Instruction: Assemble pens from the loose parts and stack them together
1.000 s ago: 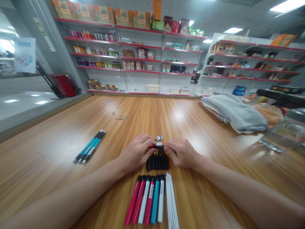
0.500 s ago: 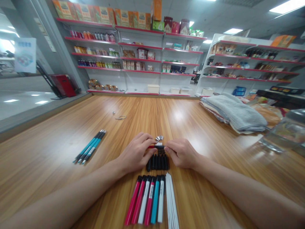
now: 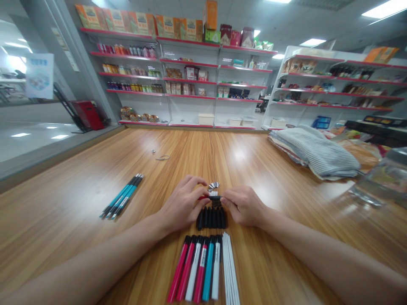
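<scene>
Between my hands lies a red pen barrel with a black grip (image 3: pixel 215 198), held level above the table. My left hand (image 3: pixel 182 202) is closed on its red end, and my right hand (image 3: pixel 242 205) pinches the black end. Just below sits a row of black grips (image 3: pixel 211 217). Silver cone tips (image 3: pixel 214 185) and small white parts (image 3: pixel 213 193) lie beyond, partly hidden by the pen. Nearer to me are pink, white and blue pen barrels (image 3: pixel 208 267) with black ends, beside a bundle of thin white refills (image 3: pixel 230 271).
Several blue and black pens (image 3: pixel 122 197) lie together at the left. A small wire loop (image 3: pixel 163 157) rests farther back. On the right are folded cloths (image 3: pixel 318 150) and a clear jar (image 3: pixel 377 178). Stocked shelves (image 3: pixel 190 95) stand behind the wooden table (image 3: pixel 79 245).
The view has shifted slightly, moving everything a little right and down in the picture. Both hands keep their hold on the pen, with hardly any visible movement.
</scene>
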The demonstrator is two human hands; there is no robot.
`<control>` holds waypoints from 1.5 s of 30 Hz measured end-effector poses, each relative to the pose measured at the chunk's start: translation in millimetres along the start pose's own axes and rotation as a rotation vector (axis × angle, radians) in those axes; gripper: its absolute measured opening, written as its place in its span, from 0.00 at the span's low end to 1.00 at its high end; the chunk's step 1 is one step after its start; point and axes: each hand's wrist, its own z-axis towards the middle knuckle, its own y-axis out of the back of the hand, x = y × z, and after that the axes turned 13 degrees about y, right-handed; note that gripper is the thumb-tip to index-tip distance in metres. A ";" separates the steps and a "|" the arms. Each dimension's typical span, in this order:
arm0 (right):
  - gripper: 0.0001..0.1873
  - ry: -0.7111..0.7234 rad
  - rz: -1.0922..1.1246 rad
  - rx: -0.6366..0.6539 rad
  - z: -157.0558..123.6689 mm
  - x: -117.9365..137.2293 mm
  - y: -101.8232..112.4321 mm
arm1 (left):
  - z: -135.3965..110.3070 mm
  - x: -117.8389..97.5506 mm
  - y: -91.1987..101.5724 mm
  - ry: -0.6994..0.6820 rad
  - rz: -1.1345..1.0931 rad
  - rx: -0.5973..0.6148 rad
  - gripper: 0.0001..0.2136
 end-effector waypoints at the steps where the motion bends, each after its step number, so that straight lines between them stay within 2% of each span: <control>1: 0.12 -0.002 0.002 0.000 0.0 0.4 0.3 | 0.1 -0.4 0.4 0.006 -0.002 -0.005 0.06; 5: 0.12 0.002 0.000 -0.011 0.3 2.4 1.3 | 0.0 -0.9 1.3 -0.001 0.003 -0.023 0.09; 15: 0.12 0.022 -0.020 -0.032 -0.7 1.6 0.3 | 0.2 -3.2 4.2 -0.011 0.003 -0.043 0.06; 21: 0.11 0.016 -0.030 -0.053 -0.5 2.3 0.7 | -0.7 -0.4 1.7 -0.033 0.044 -0.022 0.08; 30: 0.11 0.022 -0.036 -0.052 0.5 2.5 -1.0 | 0.9 -0.9 3.0 -0.010 0.043 -0.076 0.04; 37: 0.08 0.034 -0.023 -0.073 -0.6 1.9 -0.5 | 0.5 -2.9 5.5 -0.012 0.062 -0.074 0.04; 45: 0.08 0.044 -0.047 -0.081 -0.7 2.5 0.3 | -0.5 -4.1 2.9 -0.061 0.138 -0.035 0.09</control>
